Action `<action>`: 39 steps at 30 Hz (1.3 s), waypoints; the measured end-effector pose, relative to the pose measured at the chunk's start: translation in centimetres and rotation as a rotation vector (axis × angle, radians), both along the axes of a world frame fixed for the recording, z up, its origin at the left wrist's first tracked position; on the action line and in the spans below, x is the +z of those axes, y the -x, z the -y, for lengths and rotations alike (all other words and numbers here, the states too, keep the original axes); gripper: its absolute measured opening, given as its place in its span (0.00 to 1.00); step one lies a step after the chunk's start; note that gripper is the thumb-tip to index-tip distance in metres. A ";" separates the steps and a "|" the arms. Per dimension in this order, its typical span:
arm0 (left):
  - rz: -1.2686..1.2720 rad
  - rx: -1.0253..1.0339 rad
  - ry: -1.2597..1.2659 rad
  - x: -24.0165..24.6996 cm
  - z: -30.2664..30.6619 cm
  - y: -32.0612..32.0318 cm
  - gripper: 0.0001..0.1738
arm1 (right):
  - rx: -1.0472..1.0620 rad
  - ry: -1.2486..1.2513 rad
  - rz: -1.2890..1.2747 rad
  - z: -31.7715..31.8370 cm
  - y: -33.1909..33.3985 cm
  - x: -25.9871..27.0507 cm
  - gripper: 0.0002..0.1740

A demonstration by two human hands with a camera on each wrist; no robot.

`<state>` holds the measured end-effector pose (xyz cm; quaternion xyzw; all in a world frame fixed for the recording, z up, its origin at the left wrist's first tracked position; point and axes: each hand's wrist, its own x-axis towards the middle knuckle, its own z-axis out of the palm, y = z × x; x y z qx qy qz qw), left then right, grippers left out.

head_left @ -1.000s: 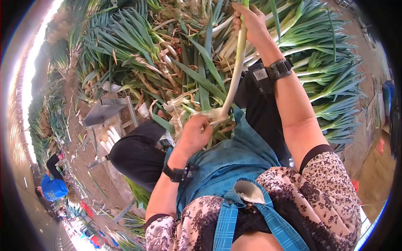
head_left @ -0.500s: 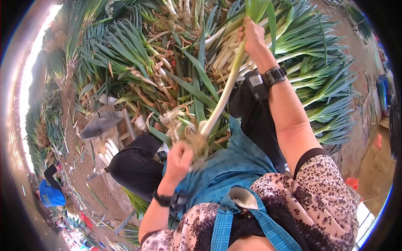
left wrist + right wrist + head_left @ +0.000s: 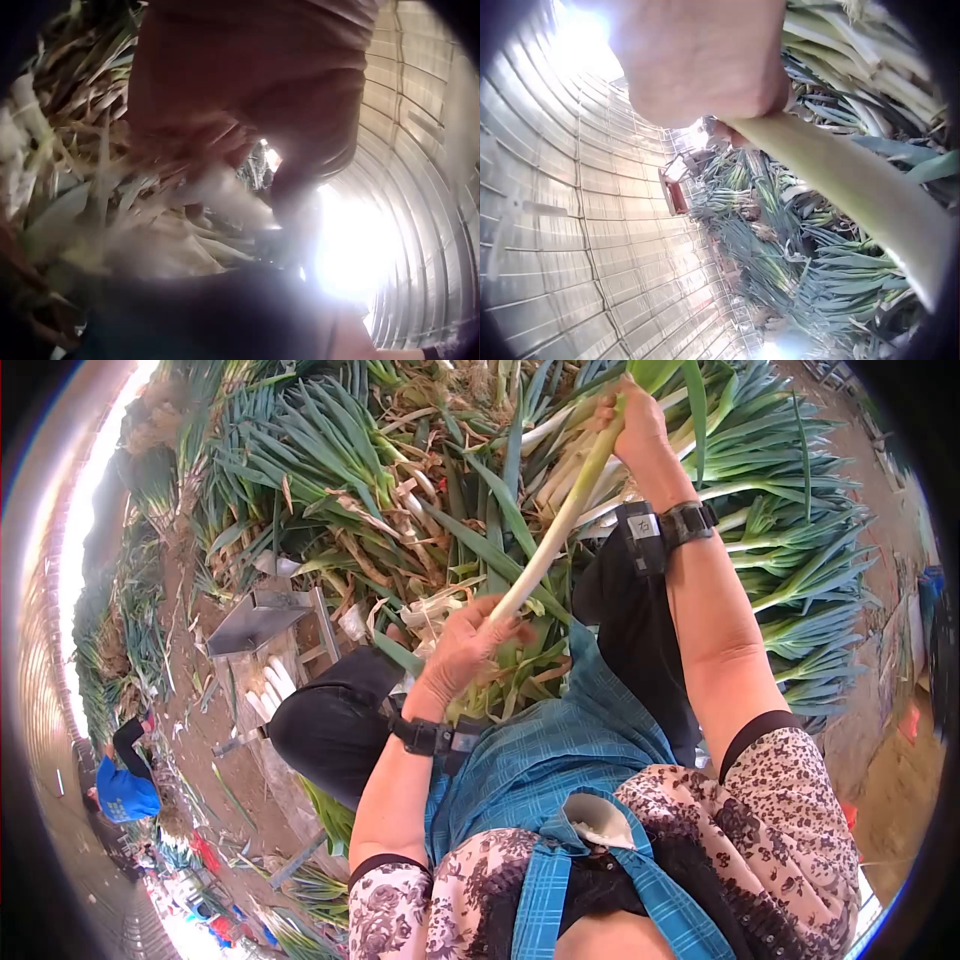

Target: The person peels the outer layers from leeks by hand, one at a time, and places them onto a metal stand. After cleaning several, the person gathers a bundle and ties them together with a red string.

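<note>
A long, thick green onion (image 3: 552, 545) slants across the head view, green at the top and white at its lower end. High on the stalk my right hand (image 3: 642, 435) grips it just below the leaves. At the white end my left hand (image 3: 462, 648) holds the stalk, its fingers partly blurred. The right wrist view shows the pale stalk (image 3: 840, 169) running out from under the curled right hand (image 3: 697, 60). In the left wrist view, the left hand (image 3: 247, 82) is dark and blurred, and the root end is hard to make out.
Trimmed green onions (image 3: 790, 560) lie in a row at the right. Untrimmed ones with dry leaves (image 3: 310, 460) are heaped ahead. A metal stand (image 3: 258, 622) and several white stalks (image 3: 270, 688) are at the left. Farther left is a person in blue (image 3: 128, 790).
My left hand pulled from the root end down toward the lap with a stringy, rooty strip, then moved back up to the white end. The strip is gone from that hand. The right hand kept its grip.
</note>
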<state>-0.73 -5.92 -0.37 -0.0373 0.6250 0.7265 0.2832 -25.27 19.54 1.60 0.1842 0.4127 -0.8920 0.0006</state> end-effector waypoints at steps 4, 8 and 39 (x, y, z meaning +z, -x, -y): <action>0.212 0.106 -0.413 0.8 -1.5 -2.9 0.19 | -0.107 -0.018 0.067 -2.2 0.3 -0.5 0.12; 0.354 0.448 -0.248 1.8 -1.3 -5.0 0.12 | -0.180 0.021 0.128 -3.7 0.8 -0.7 0.14; -0.603 -0.558 1.252 -2.6 6.0 2.4 0.26 | 0.734 -1.196 -0.093 -1.2 7.1 5.1 0.26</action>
